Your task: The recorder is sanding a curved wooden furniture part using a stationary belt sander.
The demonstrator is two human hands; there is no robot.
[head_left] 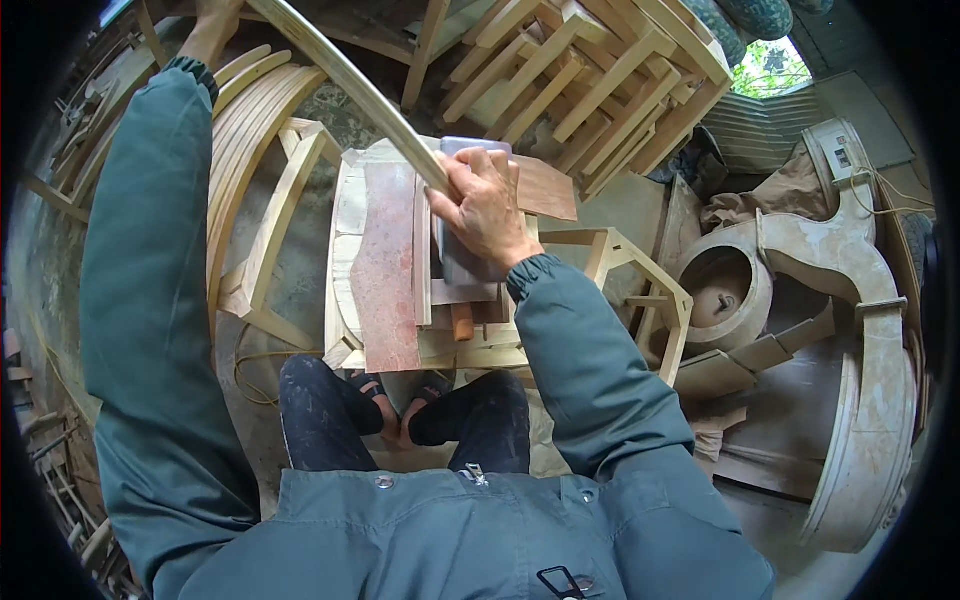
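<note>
The left hand (212, 22) runs off the top edge, so its fingers cannot be seen. The right hand (485, 208) covers part of the curved wooden strip (345, 82) and the grey block (468, 262) beneath.

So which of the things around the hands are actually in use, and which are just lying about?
In use:
- long curved wooden slat, held by both hands
- right hand, pressing the slat on a grey block
- left hand, holding the far end
- reddish board underneath

Lying about:
- stacked wooden frames
- bent slats
- band saw

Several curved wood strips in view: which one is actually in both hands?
The long curved strip running diagonally from the left hand to the right hand; the other curved strips lie stacked, untouched.
</note>
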